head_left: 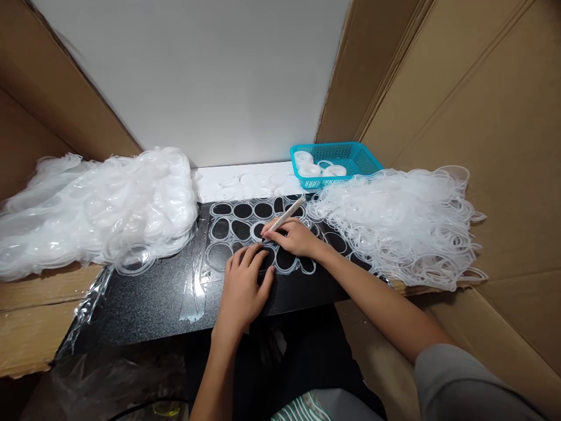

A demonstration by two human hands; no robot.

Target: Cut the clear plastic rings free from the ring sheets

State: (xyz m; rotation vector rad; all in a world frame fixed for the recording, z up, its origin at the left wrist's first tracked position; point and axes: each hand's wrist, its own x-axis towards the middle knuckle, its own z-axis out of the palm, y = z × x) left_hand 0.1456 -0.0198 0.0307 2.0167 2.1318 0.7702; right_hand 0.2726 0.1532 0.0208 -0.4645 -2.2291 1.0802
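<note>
A translucent sheet of joined rings (219, 255) lies on the black speckled board (149, 304) in front of me. My left hand (248, 280) rests on the sheet's near edge, its fingers spread and lying flat with nothing in them. My right hand (293, 235) is closed in a pen grip round a slim white stick-like tool (290, 213). The tool slants up to the right, and its lower tip points down at the rings just beyond my left fingertips. Whether the tip touches the sheet I cannot tell.
A thick stack of ring sheets (144, 199) stands at the left, and a tangled heap of ring material (403, 222) at the right. Behind, a blue basket (363, 161) holds several white ring bundles. Loose rings (249, 182) lie on a white strip. Cardboard walls (482, 117) flank the board.
</note>
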